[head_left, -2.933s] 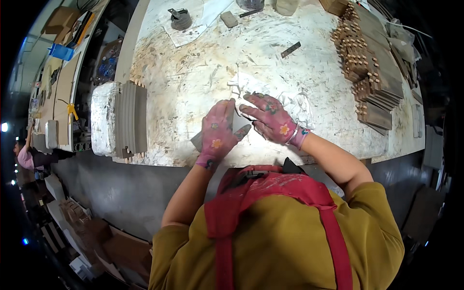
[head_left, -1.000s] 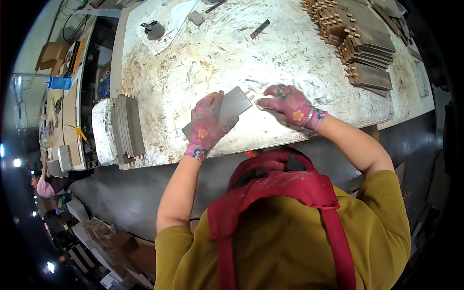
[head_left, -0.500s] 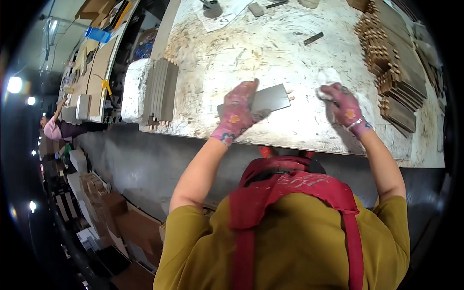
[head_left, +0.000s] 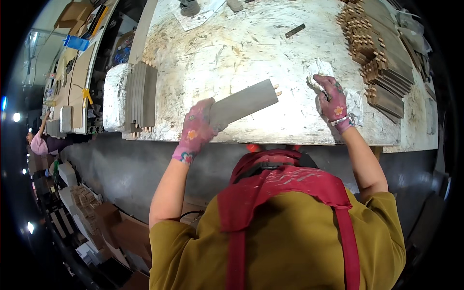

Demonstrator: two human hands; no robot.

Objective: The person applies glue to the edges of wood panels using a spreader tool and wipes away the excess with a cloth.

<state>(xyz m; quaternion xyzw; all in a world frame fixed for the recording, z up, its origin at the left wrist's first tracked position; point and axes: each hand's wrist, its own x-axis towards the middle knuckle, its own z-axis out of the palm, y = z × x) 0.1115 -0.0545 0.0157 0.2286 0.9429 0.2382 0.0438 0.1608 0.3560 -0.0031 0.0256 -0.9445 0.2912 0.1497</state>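
My left hand (head_left: pixel 195 126), in a pink flowered glove, grips the left end of a flat grey board (head_left: pixel 247 100). The board is slanted, its right end farther away, and two light wooden dowels (head_left: pixel 278 90) stick out of that end. Its left end is hidden under the glove. To the right, my right hand (head_left: pixel 334 100), gloved alike, has its fingers curled on a crumpled white cloth (head_left: pixel 355 104) on the table. Part of the cloth shows beyond the fingertips.
On the stained white table (head_left: pixel 217 53), grey boards (head_left: pixel 141 96) stand beside a white block (head_left: pixel 116 99) at left. Stacked doweled boards (head_left: pixel 386 84) line the right. Farther back are a dark strip (head_left: pixel 295 31) and a grey pot (head_left: pixel 189 7). Another person (head_left: pixel 38 142) is far left.
My left hand has gone from lying across the board to gripping its left end, leaving more of it bare. My right hand remains at the cloth, and the whole view has shifted.
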